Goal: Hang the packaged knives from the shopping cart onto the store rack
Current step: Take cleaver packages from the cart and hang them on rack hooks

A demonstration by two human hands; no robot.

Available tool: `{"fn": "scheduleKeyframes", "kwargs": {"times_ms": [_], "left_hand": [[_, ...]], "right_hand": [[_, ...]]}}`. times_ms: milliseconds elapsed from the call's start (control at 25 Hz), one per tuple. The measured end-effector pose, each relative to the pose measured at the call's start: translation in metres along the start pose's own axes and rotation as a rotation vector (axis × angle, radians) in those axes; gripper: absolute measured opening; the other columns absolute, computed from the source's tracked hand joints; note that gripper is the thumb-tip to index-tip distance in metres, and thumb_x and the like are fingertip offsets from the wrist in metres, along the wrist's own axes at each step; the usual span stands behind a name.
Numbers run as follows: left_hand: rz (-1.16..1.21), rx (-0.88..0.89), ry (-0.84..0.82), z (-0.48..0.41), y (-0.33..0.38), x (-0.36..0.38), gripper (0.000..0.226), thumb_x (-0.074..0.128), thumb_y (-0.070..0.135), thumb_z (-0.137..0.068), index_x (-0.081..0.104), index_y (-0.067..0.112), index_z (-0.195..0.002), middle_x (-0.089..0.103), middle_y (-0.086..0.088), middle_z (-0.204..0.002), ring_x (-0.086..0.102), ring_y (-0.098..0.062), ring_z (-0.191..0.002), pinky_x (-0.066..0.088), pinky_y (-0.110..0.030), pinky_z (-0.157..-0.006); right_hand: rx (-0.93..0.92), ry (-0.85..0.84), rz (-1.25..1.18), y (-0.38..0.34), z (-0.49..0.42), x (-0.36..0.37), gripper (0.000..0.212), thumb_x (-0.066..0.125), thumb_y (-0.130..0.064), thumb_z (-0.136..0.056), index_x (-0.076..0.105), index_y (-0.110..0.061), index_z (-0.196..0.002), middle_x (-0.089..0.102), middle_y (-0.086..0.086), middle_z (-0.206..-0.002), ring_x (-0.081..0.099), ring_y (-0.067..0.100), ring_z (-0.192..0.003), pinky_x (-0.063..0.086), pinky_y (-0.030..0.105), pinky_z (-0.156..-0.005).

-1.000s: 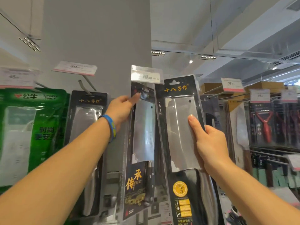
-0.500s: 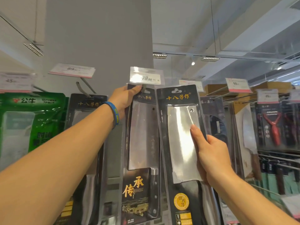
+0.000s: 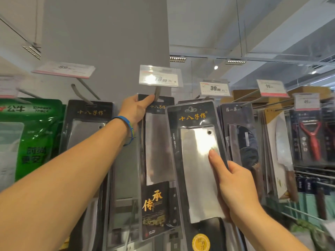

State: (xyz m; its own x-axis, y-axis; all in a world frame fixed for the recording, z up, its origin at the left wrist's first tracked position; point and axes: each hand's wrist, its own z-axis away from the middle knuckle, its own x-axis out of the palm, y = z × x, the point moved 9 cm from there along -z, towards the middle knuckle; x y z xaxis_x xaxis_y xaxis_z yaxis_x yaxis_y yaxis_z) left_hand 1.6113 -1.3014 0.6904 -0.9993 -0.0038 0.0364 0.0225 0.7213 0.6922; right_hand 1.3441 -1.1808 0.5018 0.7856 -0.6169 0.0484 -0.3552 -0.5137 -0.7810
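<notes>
Mid-hang: our left hand (image 3: 135, 110) pinches the hung black cleaver pack's (image 3: 157, 160) top at the metal rack peg (image 3: 157, 92) — right hand (image 3: 235, 185) grips a 2nd black-carded cleaver pack (image 3: 195, 160), unhung. Next, we thread its top slot onto the peg.

Both hands (image 3: 135, 110) (image 3: 235, 185) raised, fingers (image 3: 216, 161) gripping

My hands: two, left (image 3: 135, 109), right (image 3: 235, 185). Price tags in view: six. Red peelers: one (image 3: 310, 138). Wristbands: one (image 3: 127, 127).
</notes>
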Motion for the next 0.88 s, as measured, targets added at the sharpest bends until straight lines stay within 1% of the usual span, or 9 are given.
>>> {"fn": "scheduleKeyframes", "kwargs": {"times_ms": [80,160,280,360,440,560,680,800,880], "left_hand": [[0.054,0.024,-0.003,-0.002,-0.008,0.0,0.016,0.072,0.037,-0.089,0.071,0.022,-0.093,0.078,-0.001,-0.094,0.073,-0.023,-0.095,0.057,-0.039,-0.088],[0.067,0.026,0.021,-0.007,-0.012,0.002,0.019,0.072,0.041,-0.088,0.069,0.023,-0.092,0.078,0.003,-0.087,0.075,-0.018,-0.086,0.059,-0.032,-0.076],[0.044,-0.024,0.049,-0.011,-0.023,0.004,0.029,0.072,0.048,-0.086,0.068,0.021,-0.094,0.077,0.007,-0.078,0.074,-0.011,-0.071,0.056,-0.022,-0.053],[0.025,-0.049,0.076,-0.012,-0.031,0.001,0.032,0.072,0.049,-0.085,0.07,0.02,-0.097,0.077,0.006,-0.081,0.075,-0.013,-0.076,0.058,-0.024,-0.057],[-0.028,-0.047,0.11,-0.013,-0.034,-0.003,0.034,0.072,0.05,-0.085,0.072,0.019,-0.098,0.077,0.002,-0.089,0.074,-0.017,-0.084,0.061,-0.03,-0.071],[-0.15,-0.035,0.153,-0.016,-0.03,-0.009,0.04,0.071,0.055,-0.083,0.072,0.018,-0.1,0.076,-0.002,-0.101,0.071,-0.018,-0.092,0.058,-0.038,-0.088],[-0.322,-0.057,0.157,-0.017,-0.027,-0.013,0.065,0.065,0.06,-0.085,0.062,0.012,-0.129,0.066,-0.007,-0.128,0.063,-0.026,-0.115,0.051,-0.045,-0.101],[-0.441,-0.026,0.217,-0.008,-0.008,-0.017,0.061,0.066,0.055,-0.086,0.056,0.013,-0.129,0.063,-0.005,-0.125,0.061,-0.027,-0.113,0.051,-0.039,-0.098],[-0.451,0.179,0.321,0.009,0.026,-0.019,0.05,0.07,0.048,-0.087,0.054,0.018,-0.123,0.059,0.0,-0.117,0.059,-0.017,-0.104,0.049,-0.029,-0.085]], "right_hand": [[0.015,-0.014,-0.009,0.005,-0.001,0.001,0.083,0.056,-0.089,-0.066,0.049,-0.006,-0.062,0.044,0.015,-0.06,0.043,0.02,-0.057,0.036,0.038,-0.058],[0.034,-0.026,-0.03,0.012,-0.002,0.003,0.089,0.058,-0.087,-0.066,0.05,0.001,-0.064,0.049,0.017,-0.06,0.046,0.019,-0.055,0.038,0.038,-0.058],[0.04,-0.01,-0.031,0.016,0.002,0.003,0.08,0.059,-0.084,-0.067,0.046,-0.006,-0.057,0.043,0.002,-0.05,0.038,0.01,-0.047,0.034,0.033,-0.054],[0.051,-0.005,-0.029,0.016,0.008,0.005,0.07,0.059,-0.084,-0.066,0.039,-0.018,-0.053,0.036,-0.005,-0.047,0.032,0.007,-0.042,0.031,0.032,-0.052],[0.066,-0.021,-0.032,0.022,0.013,0.008,0.07,0.059,-0.083,-0.067,0.038,-0.019,-0.049,0.036,-0.006,-0.045,0.031,0.007,-0.04,0.031,0.031,-0.05],[0.067,-0.057,-0.022,0.024,0.024,0.014,0.061,0.057,-0.082,-0.069,0.055,-0.026,-0.044,0.045,-0.008,-0.041,0.04,0.003,-0.038,0.031,0.018,-0.041],[0.062,-0.059,-0.018,0.023,0.031,0.013,0.057,0.057,-0.082,-0.067,0.054,-0.031,-0.042,0.041,-0.011,-0.038,0.038,0.004,-0.037,0.031,0.015,-0.039],[0.101,-0.05,-0.004,0.031,0.036,0.01,0.064,0.059,-0.082,-0.069,0.044,-0.026,-0.042,0.035,-0.011,-0.041,0.033,0.005,-0.04,0.03,0.029,-0.049],[0.123,-0.058,-0.001,0.035,0.04,0.008,0.068,0.06,-0.082,-0.067,0.039,-0.022,-0.046,0.033,-0.01,-0.044,0.031,0.007,-0.042,0.03,0.033,-0.052]]}}
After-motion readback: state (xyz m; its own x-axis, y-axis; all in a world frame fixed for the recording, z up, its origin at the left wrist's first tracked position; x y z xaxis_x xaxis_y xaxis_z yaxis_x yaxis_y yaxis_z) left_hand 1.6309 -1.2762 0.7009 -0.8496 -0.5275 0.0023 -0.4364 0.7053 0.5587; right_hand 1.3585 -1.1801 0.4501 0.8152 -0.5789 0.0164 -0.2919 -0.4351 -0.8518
